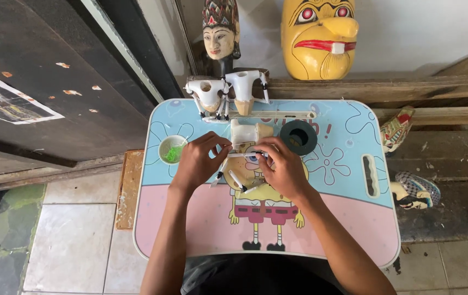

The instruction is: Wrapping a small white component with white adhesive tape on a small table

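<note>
White unpainted puppet torso [243, 133] sits at the centre of the small table [354, 218], just above both hands, with thin white stick arms [237, 180] hanging off it toward the person. One thin white rod [240, 155] runs level between the two hands, right under the torso. Left hand [198, 161] pinches the rod's left end, thumb and forefinger closed on it, other fingers curled in beside. Right hand [284, 166] has its fingertips bunched on the rod's right end, knuckles up; exact grip partly hidden by the back of the hand. Loose stick arms with dark tips splay out below, between the two palms, lying on the tabletop. Just right of the torso, near the right hand's fingers, a dark roll of tape [298, 137] lies flat. Left of the left hand, near it but not touching, a small white bowl [172, 148] holds something green. Farther back at the table's rear edge, two more white puppet bodies [227, 92] stand upright side by side, stick arms dangling. Table is a low lap desk, blue upper part and pink lower part, with a yellow cartoon figure printed on it and a slot handle at the right. Behind it on a wooden ledge [408, 87], a carved painted puppet head [220, 33] and a big yellow mask [319, 35] lean on the wall. Patterned objects [414, 188] lie on dark planks to the right. Tiled floor at left.
</note>
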